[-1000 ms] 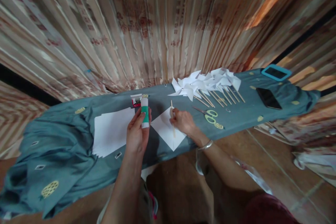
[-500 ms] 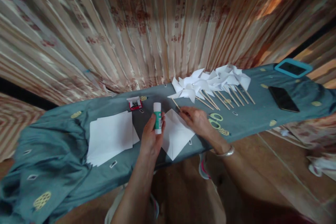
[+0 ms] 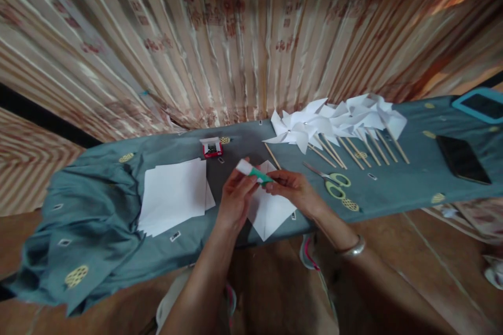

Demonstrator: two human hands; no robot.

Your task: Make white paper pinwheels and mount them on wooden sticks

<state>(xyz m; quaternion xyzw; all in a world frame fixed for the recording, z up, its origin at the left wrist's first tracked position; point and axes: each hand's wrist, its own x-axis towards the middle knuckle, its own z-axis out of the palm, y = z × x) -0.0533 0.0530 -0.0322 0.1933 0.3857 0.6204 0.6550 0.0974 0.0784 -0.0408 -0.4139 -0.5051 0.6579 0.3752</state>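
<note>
A glue stick (image 3: 255, 173) with a white cap and green body lies tilted between my hands, its capped end toward the left. My left hand (image 3: 234, 200) is closed around its middle and cap side. The fingers of my right hand (image 3: 295, 188) pinch its green end. Beneath both hands, a creased square of white paper (image 3: 268, 215) rests on the cloth, partly covered. One wooden stick (image 3: 272, 156) lies just beyond that paper. Scissors (image 3: 334, 184) with light green handles are to the right of my right hand.
Left of my hands is a stack of white paper (image 3: 173, 193), with a small red box (image 3: 212, 148) behind it. Several white paper pinwheels (image 3: 334, 118) on sticks line the back. A phone (image 3: 462, 159) and a blue-framed device (image 3: 481, 104) lie at the right.
The glue stick has gone from upright in my left hand to tilted. My right hand has left the wooden stick and come onto the glue stick's green end. The view has shifted slightly left.
</note>
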